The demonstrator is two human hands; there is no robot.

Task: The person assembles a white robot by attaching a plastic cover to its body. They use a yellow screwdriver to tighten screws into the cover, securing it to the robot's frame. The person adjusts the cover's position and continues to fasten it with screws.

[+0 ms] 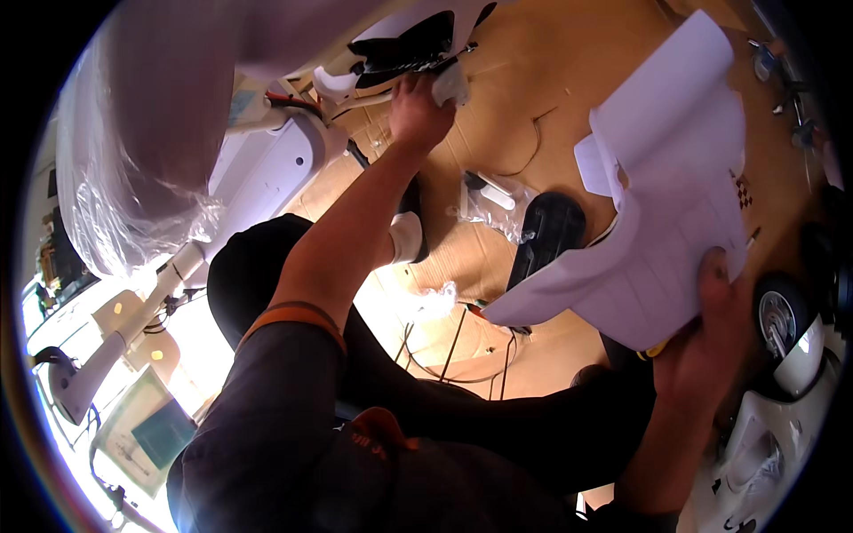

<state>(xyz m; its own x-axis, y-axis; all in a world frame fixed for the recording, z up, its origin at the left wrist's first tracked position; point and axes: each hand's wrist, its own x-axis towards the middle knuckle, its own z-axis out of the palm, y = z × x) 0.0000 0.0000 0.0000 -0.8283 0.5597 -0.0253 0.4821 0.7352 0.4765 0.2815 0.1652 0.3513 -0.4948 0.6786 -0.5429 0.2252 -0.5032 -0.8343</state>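
Observation:
My right hand (709,342) grips the lower right edge of a large white scooter body panel (666,195), which is tilted up over the floor. Under the panel, next to that hand, a bit of yellow (653,350) shows; its kind is hidden. My left hand (421,115) reaches far forward to the underside of a white scooter (302,27), close to its black part (404,44). The fingers are curled and their tips are partly hidden. A whitish, crumpled-looking piece (451,84) sits against this hand, and I cannot make out what it is.
Cardboard (524,80) covers the floor. A black elongated part (546,231) lies beside a clear plastic bag (493,200) with small parts. Clear wrap hangs round the scooter's left part. A wheel (780,315) and white bodywork (764,444) stand at the right. Thin cables (458,342) lie near my legs.

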